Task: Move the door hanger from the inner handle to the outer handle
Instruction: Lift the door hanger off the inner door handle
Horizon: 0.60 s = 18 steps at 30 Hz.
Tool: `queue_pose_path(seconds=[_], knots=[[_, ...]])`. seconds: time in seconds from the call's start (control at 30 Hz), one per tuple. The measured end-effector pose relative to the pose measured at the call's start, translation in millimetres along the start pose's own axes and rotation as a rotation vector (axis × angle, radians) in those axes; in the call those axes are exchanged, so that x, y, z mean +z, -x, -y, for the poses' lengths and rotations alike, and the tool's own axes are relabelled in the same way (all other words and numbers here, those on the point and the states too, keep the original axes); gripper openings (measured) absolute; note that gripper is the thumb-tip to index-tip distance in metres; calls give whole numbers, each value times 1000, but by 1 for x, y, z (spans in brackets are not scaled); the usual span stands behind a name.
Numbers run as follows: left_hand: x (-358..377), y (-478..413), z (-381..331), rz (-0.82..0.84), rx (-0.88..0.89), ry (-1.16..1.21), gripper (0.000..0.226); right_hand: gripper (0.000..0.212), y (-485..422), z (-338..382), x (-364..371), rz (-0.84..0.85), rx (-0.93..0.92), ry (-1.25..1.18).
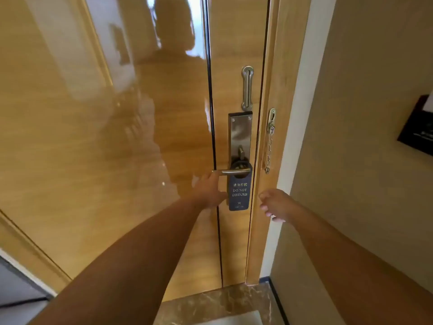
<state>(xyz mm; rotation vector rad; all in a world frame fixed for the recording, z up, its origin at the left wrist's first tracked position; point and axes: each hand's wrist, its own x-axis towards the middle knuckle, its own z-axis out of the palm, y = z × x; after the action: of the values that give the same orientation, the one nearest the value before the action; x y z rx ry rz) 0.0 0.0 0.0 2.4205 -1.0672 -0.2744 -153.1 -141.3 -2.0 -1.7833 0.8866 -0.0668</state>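
A dark blue "DO NOT DISTURB" door hanger (239, 191) hangs from the inner lever handle (230, 171) of a glossy wooden door (117, 160), which is closed. My left hand (209, 191) is just below the free end of the lever, its fingertips touching or nearly touching it, its fingers apart and beside the hanger's left edge. My right hand (277, 205) hovers to the right of the hanger, in front of the door frame (274, 90), fingers loosely curled and holding nothing. The outer handle is hidden behind the door.
A metal lock plate (240, 134) sits above the lever, with a chain-guard slot (247, 87) higher up. A security chain (270, 146) dangles from the frame. A beige wall (363, 160) with a dark card holder (418, 127) stands at the right. Marble threshold (222, 303) lies below.
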Motion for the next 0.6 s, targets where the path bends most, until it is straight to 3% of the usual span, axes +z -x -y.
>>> queue_pose_path(seconds=[0.17, 0.27, 0.37, 0.5, 0.6], knots=[[2, -49, 9, -47, -61, 4, 69, 15, -62, 14, -18, 38, 88, -158], [-3, -77, 16, -57, -113, 18, 68, 23, -105, 19, -17, 74, 35, -150], [-8, -92, 26, -20, -119, 69, 61, 11, -133, 20, -6, 86, -63, -22], [-10, -101, 40, 13, -168, 0, 56, 26, -162, 25, 0, 85, -126, -4], [-8, -99, 49, 60, -220, -38, 56, 24, -174, 24, 0, 56, -151, 2]])
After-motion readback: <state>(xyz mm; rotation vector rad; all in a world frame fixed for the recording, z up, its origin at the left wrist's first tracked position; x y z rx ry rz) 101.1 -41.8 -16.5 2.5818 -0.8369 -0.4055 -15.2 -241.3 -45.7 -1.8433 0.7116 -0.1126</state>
